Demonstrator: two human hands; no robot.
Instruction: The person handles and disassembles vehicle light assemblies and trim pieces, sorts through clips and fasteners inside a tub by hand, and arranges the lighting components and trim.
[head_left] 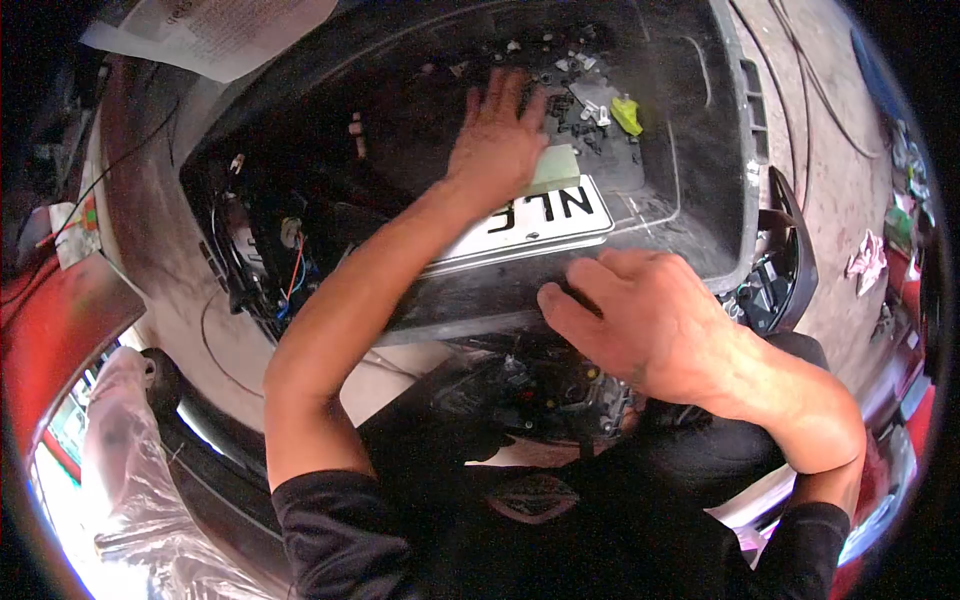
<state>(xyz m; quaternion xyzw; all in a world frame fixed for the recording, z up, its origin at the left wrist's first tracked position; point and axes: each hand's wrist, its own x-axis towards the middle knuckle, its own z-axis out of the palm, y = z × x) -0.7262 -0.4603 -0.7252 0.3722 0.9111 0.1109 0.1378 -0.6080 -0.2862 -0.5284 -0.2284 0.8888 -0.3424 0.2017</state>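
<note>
Small clips and fasteners [590, 110] are seen scattered on the floor of a black bin [450, 329], with a yellow-green piece [626, 115] beside them. Just beside the clips, the left hand [497, 130] is held palm down, fingers spread wide. Nearer the person, a white plate [548, 217] is partly covered by a pale green block [556, 170]. The right hand [648, 320] is held half-curled by the near rim; whether anything is gripped cannot be told.

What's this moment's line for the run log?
left hand: spread, inside black bin | right hand: half-curled, by near rim | lettered plate: in bin | yellow piece: beside white clips
</note>
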